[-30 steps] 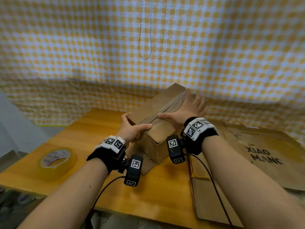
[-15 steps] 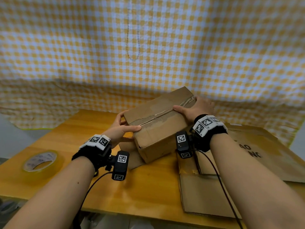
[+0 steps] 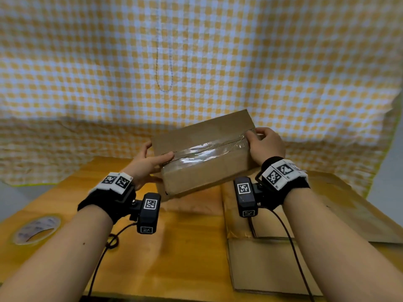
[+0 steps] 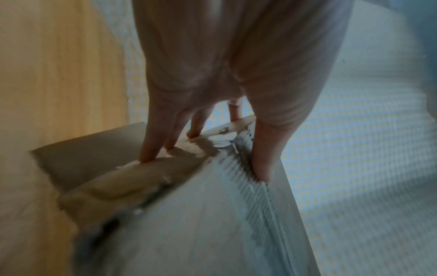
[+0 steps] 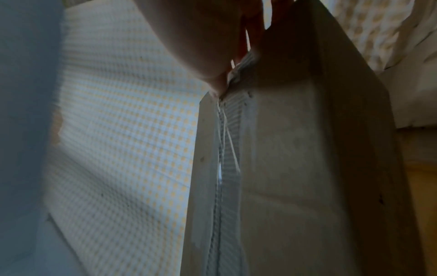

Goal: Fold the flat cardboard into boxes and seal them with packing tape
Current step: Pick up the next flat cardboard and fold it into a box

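Note:
A closed brown cardboard box (image 3: 202,171) is held up above the wooden table (image 3: 174,258), its top tilted toward me. Clear packing tape (image 3: 205,150) runs along its centre seam. My left hand (image 3: 150,162) grips the box's left end, thumb on the taped top and fingers down the end face. My right hand (image 3: 262,142) grips the right end, thumb and fingers pinching at the tape's end. In the left wrist view my fingers (image 4: 151,149) press the box (image 4: 212,224). The right wrist view shows the box (image 5: 295,168) from below, seam included.
A roll of clear packing tape (image 3: 36,229) lies at the table's left edge. Flat cardboard sheets (image 3: 272,258) cover the table's right side, under my right forearm. A yellow checked cloth (image 3: 196,62) hangs behind the table.
Both hands lifted the box off the table and turned it so its long side faces me. My right hand slid from flat on top to gripping the right end.

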